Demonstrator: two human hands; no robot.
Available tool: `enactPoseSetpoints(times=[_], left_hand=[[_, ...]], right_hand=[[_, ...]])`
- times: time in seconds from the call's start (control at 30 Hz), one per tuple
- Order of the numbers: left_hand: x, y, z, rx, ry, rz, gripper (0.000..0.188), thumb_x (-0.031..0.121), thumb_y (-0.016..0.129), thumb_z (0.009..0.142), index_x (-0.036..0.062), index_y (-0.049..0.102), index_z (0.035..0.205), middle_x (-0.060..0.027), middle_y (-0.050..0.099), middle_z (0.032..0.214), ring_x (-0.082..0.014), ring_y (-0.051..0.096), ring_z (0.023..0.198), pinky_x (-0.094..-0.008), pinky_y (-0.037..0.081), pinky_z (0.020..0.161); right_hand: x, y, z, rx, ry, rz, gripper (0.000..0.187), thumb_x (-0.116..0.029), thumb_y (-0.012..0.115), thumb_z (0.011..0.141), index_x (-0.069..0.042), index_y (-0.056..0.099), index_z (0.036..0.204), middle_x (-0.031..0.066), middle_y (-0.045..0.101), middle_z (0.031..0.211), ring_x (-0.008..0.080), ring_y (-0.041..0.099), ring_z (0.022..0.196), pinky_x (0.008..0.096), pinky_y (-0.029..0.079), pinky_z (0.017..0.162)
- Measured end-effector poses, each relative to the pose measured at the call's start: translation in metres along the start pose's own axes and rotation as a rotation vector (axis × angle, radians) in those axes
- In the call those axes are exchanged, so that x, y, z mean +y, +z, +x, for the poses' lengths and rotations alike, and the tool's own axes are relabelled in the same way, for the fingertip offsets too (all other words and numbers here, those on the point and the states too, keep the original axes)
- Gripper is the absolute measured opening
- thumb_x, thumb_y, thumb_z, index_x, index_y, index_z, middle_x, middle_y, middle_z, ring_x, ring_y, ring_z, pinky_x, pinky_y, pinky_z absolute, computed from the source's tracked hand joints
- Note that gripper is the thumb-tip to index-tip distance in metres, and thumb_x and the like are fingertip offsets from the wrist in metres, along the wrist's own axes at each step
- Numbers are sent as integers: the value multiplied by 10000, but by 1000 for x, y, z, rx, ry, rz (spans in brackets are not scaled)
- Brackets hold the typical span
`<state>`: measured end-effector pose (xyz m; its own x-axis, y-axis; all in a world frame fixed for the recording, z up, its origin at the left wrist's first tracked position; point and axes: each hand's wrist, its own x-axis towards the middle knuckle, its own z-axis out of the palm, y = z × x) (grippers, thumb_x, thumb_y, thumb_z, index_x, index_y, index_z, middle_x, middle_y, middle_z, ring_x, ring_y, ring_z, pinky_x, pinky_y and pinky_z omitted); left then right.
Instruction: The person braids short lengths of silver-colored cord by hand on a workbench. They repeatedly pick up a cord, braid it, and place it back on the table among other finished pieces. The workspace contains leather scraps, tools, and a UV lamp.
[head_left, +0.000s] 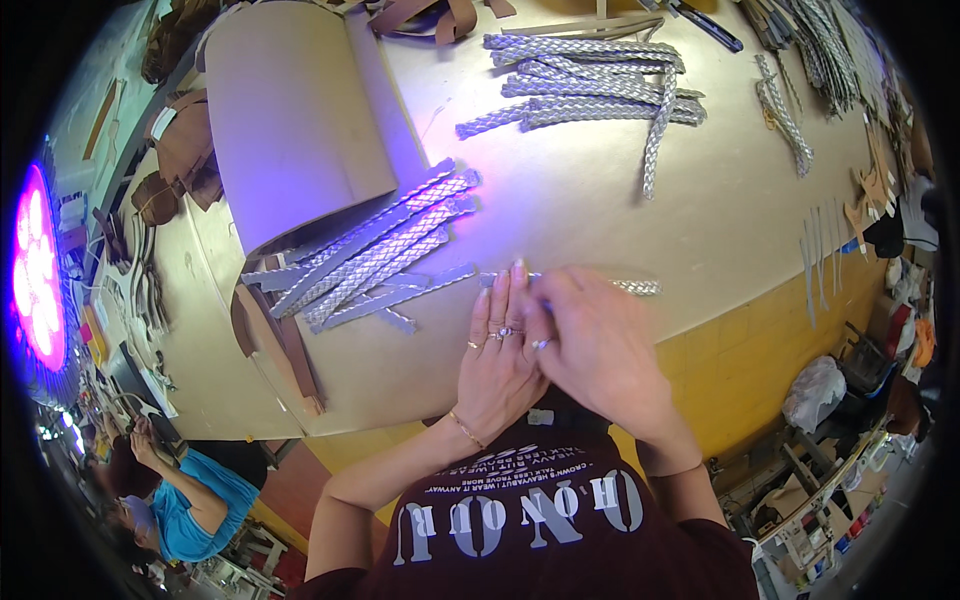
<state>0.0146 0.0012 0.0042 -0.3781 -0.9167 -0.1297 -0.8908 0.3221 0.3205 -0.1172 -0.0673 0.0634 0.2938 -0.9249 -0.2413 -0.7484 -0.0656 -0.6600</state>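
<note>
A narrow silver braided strip (640, 288) lies crosswise on the table, close to its front edge. My left hand (500, 350) has its fingers stretched out and lying flat on the strip's left part. Over the middle of the strip is my right hand (605, 345), slightly blurred, its fingers curled in against the left fingers. What those right fingertips pinch is hidden under the hand. To the left, a stack of braided strips (400, 250) with grey backing fans out, one end almost reaching my left fingertips.
Farther off lies another pile of silver braided strips (600, 85), with a dark cutter (710, 25) beyond it. A curved tan sheet (295, 120) stands at the left. More braided strips (825, 55) hang together at far right. A person in blue (205, 505) sits at lower left.
</note>
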Motion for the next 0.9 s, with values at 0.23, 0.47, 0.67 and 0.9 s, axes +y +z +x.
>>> enactPoseSetpoints(times=[0.23,0.47,0.67,0.9], left_hand=[[-3,3,-1,133,1,-106,364,282,660,874,24,538,1099,-282,383,1523,-376,372,1431,-476,241,1202],[-6,1,0,153,-21,-135,565,321,666,885,-15,509,1310,-222,433,1512,-319,408,1417,-457,279,1188],[-4,-4,2,121,-22,-116,756,294,724,852,-58,404,1439,-227,424,1511,-352,404,1414,-476,286,1180],[0,-5,3,107,-40,-72,720,286,708,867,-54,422,1434,-220,418,1520,-351,406,1413,-475,281,1180]], right_hand=[[29,-15,-7,37,315,320,175,-124,695,915,37,650,866,89,637,723,141,575,664,301,476,629],[38,-1,-18,197,240,262,149,-94,717,890,32,647,851,118,650,731,192,627,676,317,496,647],[37,0,-17,212,216,176,135,-73,723,865,23,634,830,152,655,769,274,656,700,349,518,666],[38,2,-17,206,219,140,122,-66,715,862,20,631,842,158,650,788,298,663,712,361,532,667]])
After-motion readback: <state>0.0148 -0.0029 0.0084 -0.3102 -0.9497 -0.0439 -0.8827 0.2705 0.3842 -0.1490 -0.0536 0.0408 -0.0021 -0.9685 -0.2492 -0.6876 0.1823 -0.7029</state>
